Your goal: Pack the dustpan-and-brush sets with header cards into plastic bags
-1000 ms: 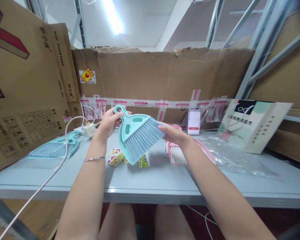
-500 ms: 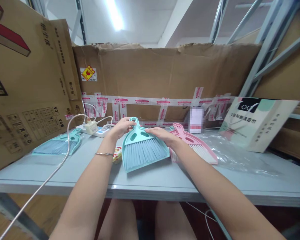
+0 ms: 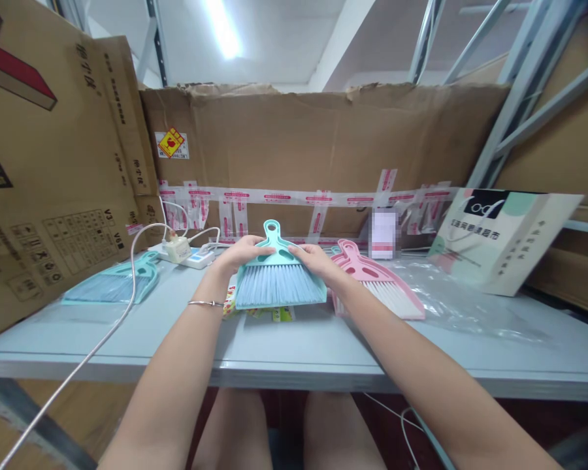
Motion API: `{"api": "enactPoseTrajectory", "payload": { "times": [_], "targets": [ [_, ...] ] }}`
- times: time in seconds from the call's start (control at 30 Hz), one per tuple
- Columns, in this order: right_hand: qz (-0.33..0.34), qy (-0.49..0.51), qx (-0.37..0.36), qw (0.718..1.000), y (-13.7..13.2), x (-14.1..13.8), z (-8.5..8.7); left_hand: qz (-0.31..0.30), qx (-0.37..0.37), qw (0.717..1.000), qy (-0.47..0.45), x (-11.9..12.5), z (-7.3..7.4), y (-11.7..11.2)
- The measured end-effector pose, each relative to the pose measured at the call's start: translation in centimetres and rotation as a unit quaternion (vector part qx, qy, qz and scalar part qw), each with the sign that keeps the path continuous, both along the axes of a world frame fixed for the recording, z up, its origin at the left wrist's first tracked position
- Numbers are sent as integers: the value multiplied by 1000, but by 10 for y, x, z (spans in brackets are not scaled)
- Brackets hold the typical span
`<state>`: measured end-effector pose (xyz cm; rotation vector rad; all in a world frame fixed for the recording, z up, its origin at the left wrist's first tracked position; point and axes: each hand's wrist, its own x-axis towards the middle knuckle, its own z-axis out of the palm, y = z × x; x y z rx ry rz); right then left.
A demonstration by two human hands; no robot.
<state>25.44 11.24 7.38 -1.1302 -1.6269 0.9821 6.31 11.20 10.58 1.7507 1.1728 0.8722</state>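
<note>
A turquoise dustpan and brush set (image 3: 281,286) is held above the table between my two hands, its bristles toward me and its looped handle at the top. My left hand (image 3: 245,251) is closed on its left upper edge, and my right hand (image 3: 314,262) grips the right upper edge. Beneath the set lies a colourful yellow-green packet (image 3: 284,314), mostly hidden. Close to my right forearm rests a pink dustpan and brush set (image 3: 377,281) with white bristles. Another turquoise dustpan and brush set (image 3: 115,282), in clear plastic, lies at the left.
A power strip (image 3: 198,258) with an adapter (image 3: 178,249) stands behind my left hand, and a white cable (image 3: 134,274) runs across the left. Clear plastic wrap (image 3: 475,310) and a paper bag (image 3: 504,241) are at the right. Cardboard (image 3: 294,143) walls the back.
The turquoise set has turned from a rightward slant to level and risen slightly, uncovering more of the packet below. Both my hands have stayed on it, with fingers now over its front.
</note>
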Motion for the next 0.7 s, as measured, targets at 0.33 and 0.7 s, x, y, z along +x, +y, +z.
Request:
{"api": "enactPoseTrajectory", "payload": {
  "times": [0.33, 0.7],
  "targets": [
    [-38, -43, 55, 997, 1, 1, -2, 44, 22, 998, 26, 7, -7, 10],
    [95, 10, -32, 995, -1, 4, -6, -19, -34, 999, 23, -2, 3, -5]
  ]
}}
